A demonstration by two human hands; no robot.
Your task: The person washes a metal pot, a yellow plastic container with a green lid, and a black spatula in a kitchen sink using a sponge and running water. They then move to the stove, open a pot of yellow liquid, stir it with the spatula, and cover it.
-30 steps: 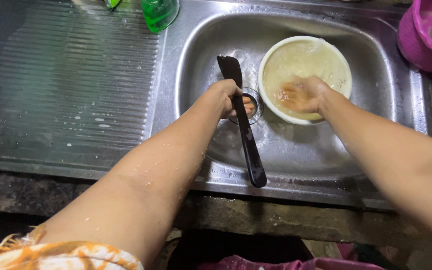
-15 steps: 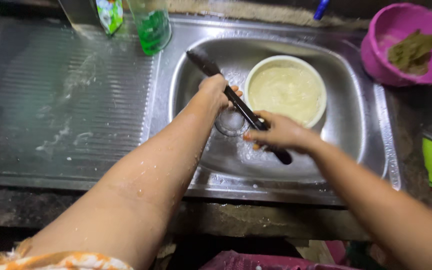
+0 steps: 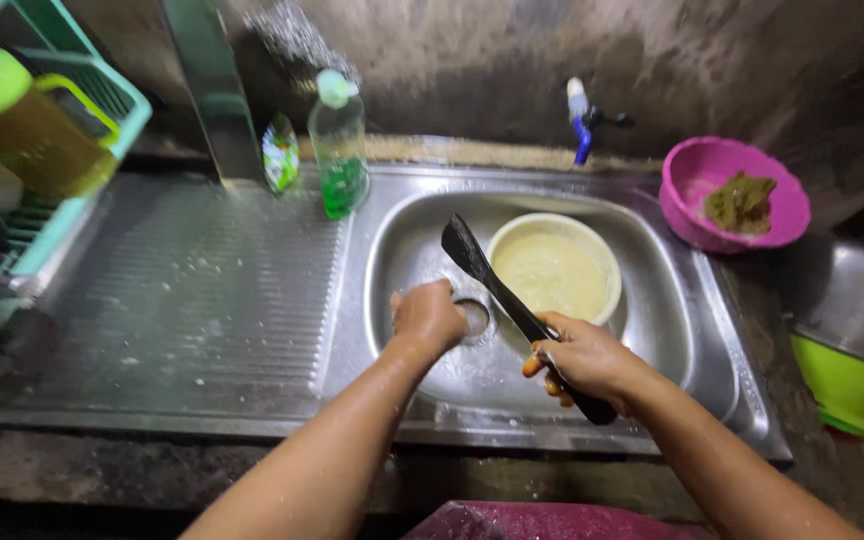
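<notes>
My right hand (image 3: pixel 580 362) grips the black spatula (image 3: pixel 512 305) by its handle, blade angled up over the sink (image 3: pixel 407 250). My left hand (image 3: pixel 430 315), loosely curled, rests beside the drain, holding nothing visible. A cream bowl (image 3: pixel 556 272) sits behind.

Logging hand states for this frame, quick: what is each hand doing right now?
Left hand: closed in a loose fist over the sink drain; whether it holds anything cannot be told.
Right hand: fingers closed around the black spatula handle.
</notes>
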